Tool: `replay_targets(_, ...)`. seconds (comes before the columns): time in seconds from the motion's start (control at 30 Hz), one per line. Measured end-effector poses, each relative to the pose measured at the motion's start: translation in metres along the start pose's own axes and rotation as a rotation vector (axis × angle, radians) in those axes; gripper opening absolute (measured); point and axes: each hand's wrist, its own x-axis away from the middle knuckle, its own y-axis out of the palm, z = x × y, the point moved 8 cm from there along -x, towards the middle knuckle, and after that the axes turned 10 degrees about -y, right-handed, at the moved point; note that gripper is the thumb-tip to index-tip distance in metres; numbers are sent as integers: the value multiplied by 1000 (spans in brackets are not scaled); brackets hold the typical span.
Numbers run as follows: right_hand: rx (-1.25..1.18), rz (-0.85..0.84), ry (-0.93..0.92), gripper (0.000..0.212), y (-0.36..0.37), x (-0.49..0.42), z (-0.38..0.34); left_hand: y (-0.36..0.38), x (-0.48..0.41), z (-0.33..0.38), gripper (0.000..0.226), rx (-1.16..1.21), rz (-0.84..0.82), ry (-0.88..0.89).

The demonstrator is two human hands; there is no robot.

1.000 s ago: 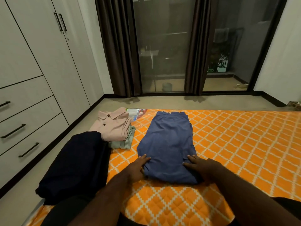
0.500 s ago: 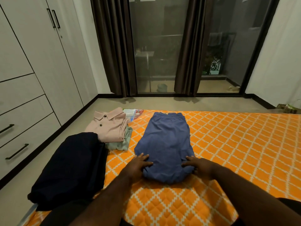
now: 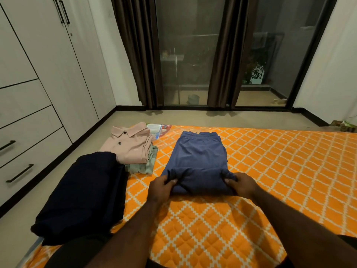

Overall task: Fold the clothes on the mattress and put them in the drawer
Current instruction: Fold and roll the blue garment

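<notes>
Left hand (image 3: 161,187): fingers and thumb curled round the near left corner of the blue trousers (image 3: 197,157), pinching a bunch of cloth.
Right hand (image 3: 242,185): the same grip on the near right corner, thumb on top.
Trousers, place: flat on the orange mattress (image 3: 280,171), waistband at the far end. The near end is raised a little between the two hands and rolled over.
Trousers, feel: thin, soft and light, judging by how the cloth puckers at each pinch and sags between the hands. Nothing stiff or fragile about it.
Where to hold: the two near corners, as now, kept well apart so the edge stays taut. I think a single middle grip would let the sides droop.
Step in hand: probably carrying the near end up toward the waistband to halve the length.
Risk: the layers underneath could slide or bunch as the edge travels, leaving a crooked fold. Smoothing with flat palms afterward should fix it.
Folded pile: a pink shirt (image 3: 129,146) sits on a green garment (image 3: 147,165) at the left edge of the mattress.
Dark garment (image 3: 85,190): lies just beside that pile, nearer the person and overhanging the mattress edge.
Drawers (image 3: 32,149): in the cupboard on the left, all closed. No clothes are in them yet.
</notes>
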Motion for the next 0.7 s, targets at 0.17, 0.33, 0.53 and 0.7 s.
replay_targets(0.17,136,57,81,31,4,-4,2,-4,4,1,30,-145,75,-26)
replay_targets(0.33,211,86,160,27,8,1,-2,2,-3,-10,29,-283,14,-113)
replay_targets(0.53,226,236,169,30,0,10,-10,-12,2,-4,39,-392,131,-10)
replay_targets(0.7,440,75,-61,12,2,3,-20,-15,-2,6,39,-288,-1,97)
